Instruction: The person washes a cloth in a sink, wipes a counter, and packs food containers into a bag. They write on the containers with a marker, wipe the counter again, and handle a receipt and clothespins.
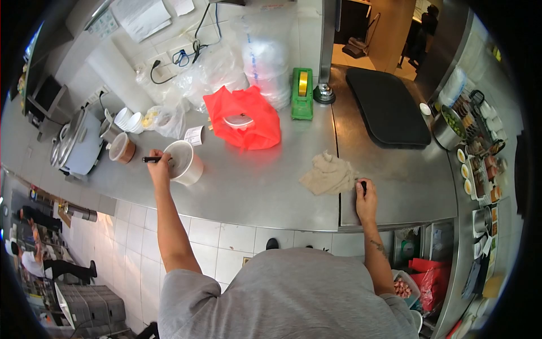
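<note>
My left hand (161, 164) is closed around a black marker (151, 160) at the left rim of a white tub (193, 168). On the counter's front edge rests my right hand (366, 199), closed on a small black object (363, 185) whose kind I cannot tell. A crumpled beige cloth (327, 174) lies just left of that hand. Behind the tub, a red plastic bag (261, 120) stands with a pale round lid showing in its opening. Between them is a printed receipt (193, 135).
Left of the tub stand a container of brown food (122, 148), stacked white cups (133, 122) and a large cooker (84, 138). A green tape dispenser (302, 107), a bell (324, 94) and a black tray (389, 107) sit farther back. People (42, 260) are at far left.
</note>
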Demonstrator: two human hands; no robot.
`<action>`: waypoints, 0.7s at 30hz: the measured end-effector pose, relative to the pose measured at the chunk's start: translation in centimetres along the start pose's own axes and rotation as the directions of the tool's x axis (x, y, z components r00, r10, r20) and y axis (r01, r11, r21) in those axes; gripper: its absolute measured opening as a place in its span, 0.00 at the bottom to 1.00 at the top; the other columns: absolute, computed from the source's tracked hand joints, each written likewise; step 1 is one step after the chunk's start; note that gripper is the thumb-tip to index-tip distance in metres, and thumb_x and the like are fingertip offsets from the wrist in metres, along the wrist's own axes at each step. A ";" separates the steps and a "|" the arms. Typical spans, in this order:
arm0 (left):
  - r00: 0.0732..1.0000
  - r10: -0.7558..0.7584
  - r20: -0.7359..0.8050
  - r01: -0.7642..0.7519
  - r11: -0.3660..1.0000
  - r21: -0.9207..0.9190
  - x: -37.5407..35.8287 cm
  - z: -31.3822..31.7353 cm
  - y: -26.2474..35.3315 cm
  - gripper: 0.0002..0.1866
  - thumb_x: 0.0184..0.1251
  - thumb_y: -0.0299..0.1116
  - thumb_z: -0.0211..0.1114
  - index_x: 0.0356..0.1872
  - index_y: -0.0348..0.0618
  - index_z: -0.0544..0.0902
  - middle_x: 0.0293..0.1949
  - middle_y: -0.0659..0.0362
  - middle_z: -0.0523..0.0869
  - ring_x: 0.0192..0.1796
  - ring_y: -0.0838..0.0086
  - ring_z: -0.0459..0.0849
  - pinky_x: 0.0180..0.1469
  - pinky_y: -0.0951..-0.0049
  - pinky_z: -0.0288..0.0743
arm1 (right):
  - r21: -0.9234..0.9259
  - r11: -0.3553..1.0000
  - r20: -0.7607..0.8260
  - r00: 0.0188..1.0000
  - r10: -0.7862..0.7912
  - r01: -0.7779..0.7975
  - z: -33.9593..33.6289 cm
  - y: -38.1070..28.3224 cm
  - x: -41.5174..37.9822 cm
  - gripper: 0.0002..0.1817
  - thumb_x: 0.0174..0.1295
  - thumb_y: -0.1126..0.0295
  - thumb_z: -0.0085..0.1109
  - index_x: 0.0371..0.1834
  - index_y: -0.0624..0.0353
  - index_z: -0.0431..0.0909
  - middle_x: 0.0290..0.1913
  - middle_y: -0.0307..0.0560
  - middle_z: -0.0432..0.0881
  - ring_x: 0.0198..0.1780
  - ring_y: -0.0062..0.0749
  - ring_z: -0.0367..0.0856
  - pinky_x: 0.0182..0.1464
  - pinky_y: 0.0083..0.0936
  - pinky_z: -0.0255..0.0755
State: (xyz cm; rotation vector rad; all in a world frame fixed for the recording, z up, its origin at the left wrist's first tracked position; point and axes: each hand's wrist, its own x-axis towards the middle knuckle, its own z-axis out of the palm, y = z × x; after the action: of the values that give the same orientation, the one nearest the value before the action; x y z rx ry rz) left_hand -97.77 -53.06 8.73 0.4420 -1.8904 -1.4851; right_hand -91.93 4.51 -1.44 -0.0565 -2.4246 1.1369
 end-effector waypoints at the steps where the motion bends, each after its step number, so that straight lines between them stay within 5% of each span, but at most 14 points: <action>1: 1.000 -0.009 0.013 0.008 1.000 0.027 0.0 0.1 -0.5 0.09 0.47 0.23 0.63 0.22 0.43 0.69 0.20 0.67 0.69 0.22 0.83 0.65 0.24 0.80 0.58 | 0.010 1.000 -0.007 1.000 -0.007 0.007 0.1 0.1 0.0 0.10 0.66 0.65 0.51 0.42 0.61 0.73 0.41 0.54 0.77 0.45 0.47 0.73 0.50 0.33 0.67; 11: 0.994 0.099 0.038 -0.102 0.989 0.104 0.2 0.2 -1.4 0.07 0.48 0.24 0.61 0.22 0.42 0.70 0.20 0.66 0.69 0.23 0.83 0.65 0.26 0.81 0.60 | 0.016 1.000 -0.004 1.000 0.023 -0.023 0.3 0.4 -0.1 0.11 0.65 0.64 0.52 0.42 0.61 0.74 0.40 0.53 0.78 0.45 0.47 0.73 0.50 0.34 0.67; 21: 1.000 0.002 0.009 -0.002 0.999 -0.037 -0.8 0.5 0.4 0.03 0.51 0.25 0.61 0.24 0.40 0.75 0.21 0.64 0.74 0.20 0.83 0.68 0.22 0.81 0.61 | 0.027 1.000 -0.021 1.000 0.015 -0.014 0.3 0.5 -0.1 0.11 0.65 0.64 0.53 0.42 0.60 0.74 0.39 0.53 0.78 0.44 0.47 0.73 0.49 0.34 0.67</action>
State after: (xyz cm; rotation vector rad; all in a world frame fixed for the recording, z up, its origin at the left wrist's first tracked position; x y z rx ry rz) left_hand -97.52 -52.06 8.85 0.4167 -1.8665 -1.5207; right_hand -92.07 4.60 -2.00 -0.0776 -2.3935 1.1695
